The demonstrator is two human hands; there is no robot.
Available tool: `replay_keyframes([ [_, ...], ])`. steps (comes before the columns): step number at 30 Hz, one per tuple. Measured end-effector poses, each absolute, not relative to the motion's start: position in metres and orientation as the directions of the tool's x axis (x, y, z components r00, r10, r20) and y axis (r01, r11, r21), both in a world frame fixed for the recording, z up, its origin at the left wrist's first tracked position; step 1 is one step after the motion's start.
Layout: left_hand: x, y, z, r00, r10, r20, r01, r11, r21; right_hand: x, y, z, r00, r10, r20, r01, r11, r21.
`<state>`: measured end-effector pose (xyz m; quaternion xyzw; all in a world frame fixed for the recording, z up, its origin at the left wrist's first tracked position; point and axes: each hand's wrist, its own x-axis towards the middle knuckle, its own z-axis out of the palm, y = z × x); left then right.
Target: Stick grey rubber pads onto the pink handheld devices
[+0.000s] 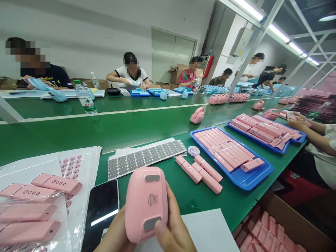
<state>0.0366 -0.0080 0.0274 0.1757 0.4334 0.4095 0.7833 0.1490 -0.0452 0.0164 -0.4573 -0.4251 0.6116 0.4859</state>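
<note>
Both hands clasp a pink plastic housing [146, 203] low over the green bench: the right hand [176, 229] curls around its side, thumb pressing a grey pad (one of two), while the left hand [117, 234], mostly hidden, seems closed on the opposite edge. A sheet of grey pads [145, 158] lies just beyond, a black phone [101, 210] beside.

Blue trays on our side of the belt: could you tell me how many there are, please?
2: the near blue tray right of the loose pink bars, and the far blue tray beyond it by a co-worker's arm. Others may be hidden.

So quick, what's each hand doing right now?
Left hand: cupped under the pink casing, holding it.
Right hand: closed on the same pink casing, thumb on its lower grey pad.
</note>
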Motion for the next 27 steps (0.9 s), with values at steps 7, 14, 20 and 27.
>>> replay_keyframes([
  [7, 0.028, -0.014, 0.017, 0.343, 0.777, -0.527, -0.541, 0.622, 0.566, 0.140, -0.041, 0.007, -0.094, 0.992, -0.085, -0.321, -0.111, -0.941],
  [14, 0.031, -0.009, 0.017, 0.315, 0.748, -0.584, -0.530, 0.649, 0.546, 0.147, -0.041, 0.015, -0.200, 0.975, -0.100, -0.420, -0.177, -0.890],
  [20, 0.034, -0.006, 0.027, 0.300, 0.786, -0.541, -0.550, 0.606, 0.575, 0.150, -0.043, 0.008, -0.130, 0.974, -0.183, -0.444, -0.222, -0.868],
  [27, 0.031, -0.012, 0.016, 0.280, 0.814, -0.510, -0.472, 0.579, 0.665, 0.146, -0.044, 0.012, -0.117, 0.970, -0.215, -0.264, -0.239, -0.935],
])
